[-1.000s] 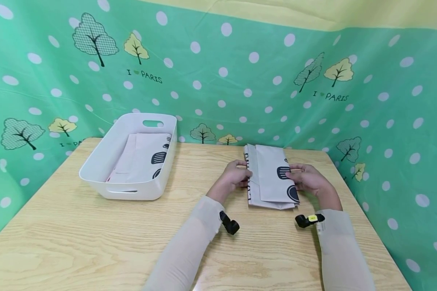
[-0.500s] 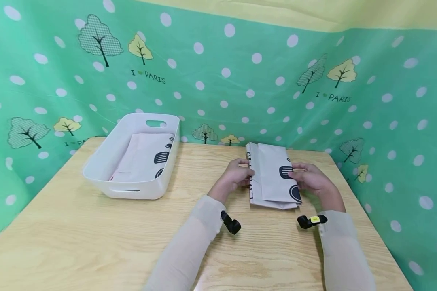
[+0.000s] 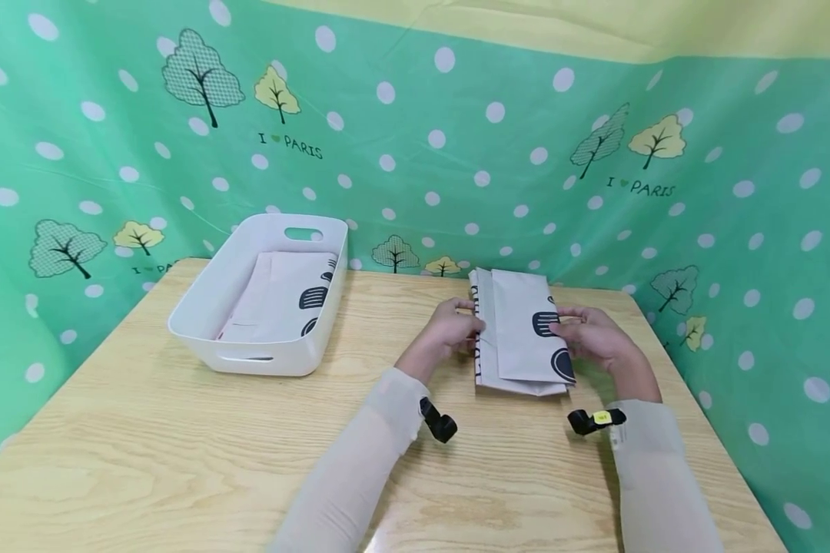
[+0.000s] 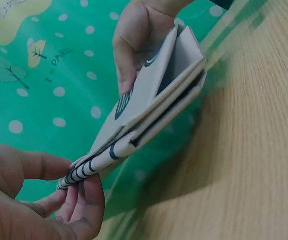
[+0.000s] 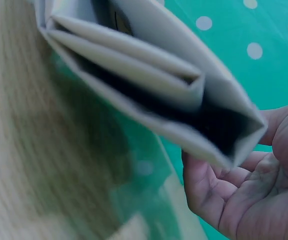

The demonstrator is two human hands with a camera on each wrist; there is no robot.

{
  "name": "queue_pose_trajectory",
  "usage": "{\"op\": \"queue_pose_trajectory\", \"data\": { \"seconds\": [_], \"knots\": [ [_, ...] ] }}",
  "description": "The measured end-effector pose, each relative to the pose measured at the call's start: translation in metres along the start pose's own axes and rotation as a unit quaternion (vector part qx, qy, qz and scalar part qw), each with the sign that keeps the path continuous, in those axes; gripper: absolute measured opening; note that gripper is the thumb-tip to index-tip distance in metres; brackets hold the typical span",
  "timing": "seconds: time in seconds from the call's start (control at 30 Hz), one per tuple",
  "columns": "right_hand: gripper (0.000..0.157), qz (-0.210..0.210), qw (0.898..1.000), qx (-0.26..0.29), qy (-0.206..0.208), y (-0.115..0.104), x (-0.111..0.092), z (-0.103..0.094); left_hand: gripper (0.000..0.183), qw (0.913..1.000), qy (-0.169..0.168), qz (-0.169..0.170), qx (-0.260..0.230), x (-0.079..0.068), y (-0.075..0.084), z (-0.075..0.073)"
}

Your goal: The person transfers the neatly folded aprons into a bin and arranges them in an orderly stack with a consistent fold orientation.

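Note:
A folded white sheet (image 3: 519, 330) with black kitchen-utensil prints is held over the right side of the table. My left hand (image 3: 453, 326) pinches its left edge, thumb on top and fingers underneath. Along the opposite edge, my right hand (image 3: 591, 338) grips it the same way, beside the spatula print. The left wrist view shows the near end of the folded sheet (image 4: 149, 107) tilted, its layers gaping a little. From the right wrist, the stacked folds of the sheet (image 5: 129, 55) appear close up, with fingers (image 5: 201, 185) curled under the corner.
A white plastic basket (image 3: 259, 357) with handle slots stands at the back left of the wooden table (image 3: 180, 461). Inside lies a similar folded printed sheet (image 3: 283, 296). A green dotted curtain (image 3: 415, 138) hangs right behind the table and along its right side.
The head view has turned slightly left, so the basket appears further right. The folded sheet has risen a little and eased left over the table, both hands keeping their grip.

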State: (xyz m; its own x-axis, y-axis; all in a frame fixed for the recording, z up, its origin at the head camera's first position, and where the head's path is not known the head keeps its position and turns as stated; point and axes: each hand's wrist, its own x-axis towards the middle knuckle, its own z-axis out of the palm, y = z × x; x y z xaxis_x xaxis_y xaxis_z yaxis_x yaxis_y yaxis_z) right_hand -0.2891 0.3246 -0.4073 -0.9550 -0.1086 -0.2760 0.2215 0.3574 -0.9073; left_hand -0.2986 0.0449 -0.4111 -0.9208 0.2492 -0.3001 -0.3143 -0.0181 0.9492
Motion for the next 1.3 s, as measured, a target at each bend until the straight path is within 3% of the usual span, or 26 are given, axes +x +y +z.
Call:
{"op": "queue_pose_trajectory", "data": {
  "seconds": [0.6, 1.3],
  "knots": [
    [0.065, -0.031, 0.998, -0.053, -0.002, -0.049, -0.011, 0.009, 0.041, 0.9991, -0.009, 0.035, 0.022, -0.019, 0.033, -0.013],
    [0.061, -0.078, 0.996, -0.046, 0.005, -0.086, -0.003, 0.054, 0.046, 0.9975, 0.016, 0.045, 0.052, -0.040, 0.066, -0.058]
  ]
}}
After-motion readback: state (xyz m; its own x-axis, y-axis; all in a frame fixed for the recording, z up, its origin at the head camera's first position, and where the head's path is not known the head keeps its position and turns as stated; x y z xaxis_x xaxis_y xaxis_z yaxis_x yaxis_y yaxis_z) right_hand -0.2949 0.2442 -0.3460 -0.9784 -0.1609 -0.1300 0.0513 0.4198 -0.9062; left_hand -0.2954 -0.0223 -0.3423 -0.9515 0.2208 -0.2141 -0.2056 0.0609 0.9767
